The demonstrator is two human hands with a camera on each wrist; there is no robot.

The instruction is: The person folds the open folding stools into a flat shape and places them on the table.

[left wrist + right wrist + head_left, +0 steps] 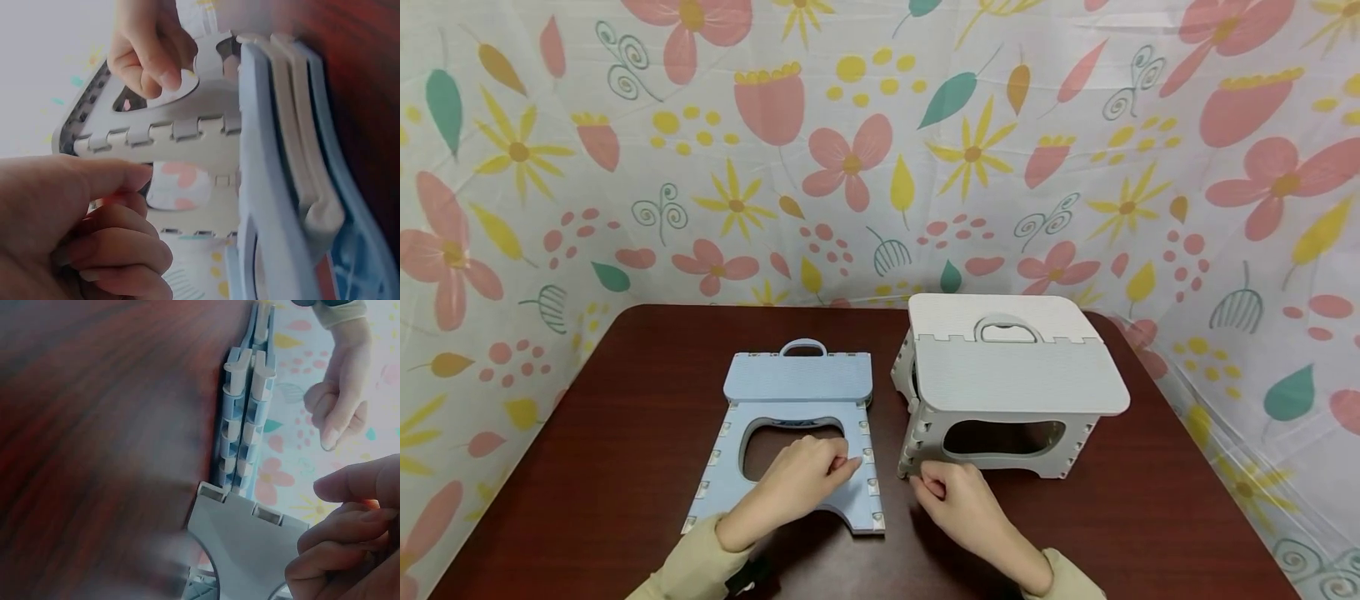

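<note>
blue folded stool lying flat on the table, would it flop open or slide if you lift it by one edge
The blue folded stool looks like rigid plastic, so it probably won't bend. Its hinged side links could let panels swing apart when lifted. Lying flat on the smooth table, it likely slides easily if pushed.

Dark wood table (625,433) w/ floral backdrop (880,150) behind.

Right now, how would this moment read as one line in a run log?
left hand: rests on flat blue stool | right hand: at grey stool leg corner | grey stool: unfolded, upright | table: brown
</note>
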